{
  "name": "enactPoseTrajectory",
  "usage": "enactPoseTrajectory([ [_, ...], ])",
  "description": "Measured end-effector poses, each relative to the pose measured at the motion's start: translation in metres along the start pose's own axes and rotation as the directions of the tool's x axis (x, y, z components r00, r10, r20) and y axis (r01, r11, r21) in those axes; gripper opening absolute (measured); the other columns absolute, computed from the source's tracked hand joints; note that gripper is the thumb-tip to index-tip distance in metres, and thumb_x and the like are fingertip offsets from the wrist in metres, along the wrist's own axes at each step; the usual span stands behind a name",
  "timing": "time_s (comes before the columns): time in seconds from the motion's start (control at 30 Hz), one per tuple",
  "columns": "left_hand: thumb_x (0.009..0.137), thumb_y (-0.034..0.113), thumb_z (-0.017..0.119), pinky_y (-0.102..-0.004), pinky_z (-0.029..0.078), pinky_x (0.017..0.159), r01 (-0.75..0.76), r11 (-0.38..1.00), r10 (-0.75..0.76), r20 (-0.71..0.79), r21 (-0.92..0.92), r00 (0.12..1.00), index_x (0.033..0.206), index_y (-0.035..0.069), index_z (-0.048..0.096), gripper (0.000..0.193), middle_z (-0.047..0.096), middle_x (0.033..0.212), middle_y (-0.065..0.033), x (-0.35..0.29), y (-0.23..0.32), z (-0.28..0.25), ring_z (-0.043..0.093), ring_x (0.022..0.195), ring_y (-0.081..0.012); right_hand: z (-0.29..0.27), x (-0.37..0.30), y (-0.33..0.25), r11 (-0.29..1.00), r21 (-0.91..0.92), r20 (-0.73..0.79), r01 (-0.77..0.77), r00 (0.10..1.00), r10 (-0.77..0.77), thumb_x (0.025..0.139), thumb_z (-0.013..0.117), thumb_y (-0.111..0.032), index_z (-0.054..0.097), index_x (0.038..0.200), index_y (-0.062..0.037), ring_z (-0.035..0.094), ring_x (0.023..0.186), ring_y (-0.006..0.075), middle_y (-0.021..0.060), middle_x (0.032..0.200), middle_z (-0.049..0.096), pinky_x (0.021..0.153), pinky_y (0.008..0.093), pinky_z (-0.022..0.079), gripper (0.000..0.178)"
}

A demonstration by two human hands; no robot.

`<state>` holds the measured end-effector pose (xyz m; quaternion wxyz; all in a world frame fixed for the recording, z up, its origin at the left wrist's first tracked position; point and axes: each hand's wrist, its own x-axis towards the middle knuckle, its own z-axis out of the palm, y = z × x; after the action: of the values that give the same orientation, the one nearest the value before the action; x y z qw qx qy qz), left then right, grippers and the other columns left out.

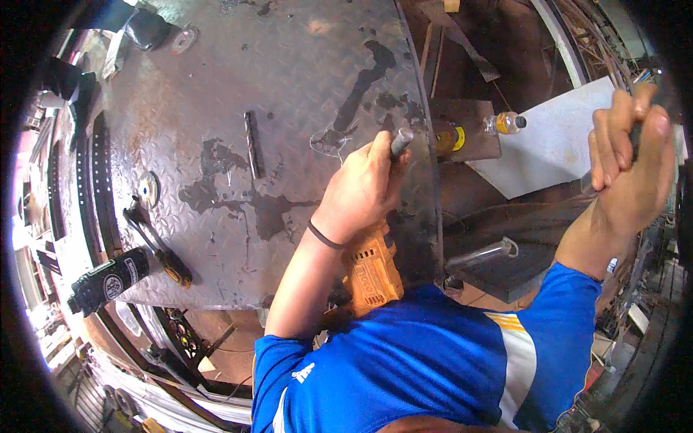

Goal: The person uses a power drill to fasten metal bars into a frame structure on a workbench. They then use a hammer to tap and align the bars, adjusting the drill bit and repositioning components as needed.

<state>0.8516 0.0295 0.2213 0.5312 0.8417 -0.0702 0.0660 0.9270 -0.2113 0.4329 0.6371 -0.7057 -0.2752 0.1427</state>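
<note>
My left hand (364,180), with a dark band at its wrist, is closed around a short grey cylindrical metal piece (403,141), whose blunt end sticks out by the thumb. Just below that hand, an orange power tool (374,273) stands between my forearm and my body, partly hidden. Out to the far right, my right hand (624,151) is raised with its fingers curled. A small dark patch shows between them, too unclear to name. Left of my left hand, a dark fluted drill bit (252,144) lies on the metal table (303,101).
Along the table's left side are a black bottle (108,280), a yellow-and-black-handled tool (162,249) and a round disc (148,189). Another disc (185,40) lies farther back. Beyond the right edge, a small bottle (511,123) sits by a pale sheet (548,144).
</note>
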Motion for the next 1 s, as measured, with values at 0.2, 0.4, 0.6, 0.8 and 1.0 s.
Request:
enactPoseTrajectory([
  [0.2,0.1,0.021,0.06,-0.0544,0.049,0.068,0.076,0.995,-0.078,0.032,0.068,0.996,0.099,0.001,0.047,0.024,0.063,0.086,-0.0267,-0.005,-0.001,-0.002,0.061,0.084,-0.049,0.052,0.001,0.052,0.522,-0.781,0.041,-0.341,0.807,0.589,0.102,0.06,-0.03,0.058,0.122,0.0019,0.062,0.084,0.0246,0.0178,0.089,0.064,0.081,0.0404,0.049,0.037],
  [0.4,0.107,0.023,0.051,-0.0407,0.051,0.065,0.103,0.938,-0.141,-0.093,-0.33,0.986,0.095,0.001,0.051,0.024,0.06,0.07,-0.0127,0.001,-0.011,-0.005,0.06,0.064,-0.0243,0.041,-0.013,0.052,0.939,-0.267,-0.172,-0.216,0.97,0.174,0.105,0.057,-0.034,0.056,0.105,-0.0055,0.04,0.061,0.0032,-0.0077,0.071,0.042,0.053,0.0228,0.033,0.029],
  [0.6,0.111,0.024,0.043,-0.0329,0.05,0.064,-0.003,0.654,-0.176,-0.156,-0.757,0.972,0.093,0.002,0.047,0.029,0.049,0.071,-0.0029,0.008,-0.027,-0.008,0.055,0.069,-0.0147,0.041,-0.017,0.051,0.975,-0.122,-0.195,-0.184,0.968,0.158,0.106,0.057,-0.031,0.055,0.102,-0.0074,0.034,0.056,-0.0002,-0.0089,0.068,0.04,0.048,0.0199,0.024,0.024],
  [0.8,0.111,0.028,0.041,-0.0388,0.053,0.068,0.024,0.572,-0.244,-0.142,-0.82,0.959,0.093,0.006,0.046,0.029,0.041,0.071,-0.0008,0.008,-0.032,-0.007,0.048,0.064,-0.0156,0.038,-0.018,0.068,0.96,-0.112,-0.146,-0.258,0.959,0.241,0.106,0.056,-0.029,0.054,0.097,-0.0083,0.033,0.057,0.0,-0.0087,0.068,0.04,0.049,0.0203,0.025,0.022],
  [1.0,0.111,0.03,0.039,-0.0498,0.06,0.071,0.041,0.572,-0.233,-0.114,-0.819,0.966,0.094,0.008,0.046,0.028,0.036,0.07,0.0007,0.009,-0.032,-0.009,0.042,0.061,-0.0143,0.037,-0.014,0.074,0.944,-0.192,-0.125,-0.267,0.961,0.246,0.107,0.056,-0.028,0.053,0.096,-0.0079,0.035,0.058,0.0015,-0.008,0.069,0.041,0.049,0.0222,0.028,0.023],
])
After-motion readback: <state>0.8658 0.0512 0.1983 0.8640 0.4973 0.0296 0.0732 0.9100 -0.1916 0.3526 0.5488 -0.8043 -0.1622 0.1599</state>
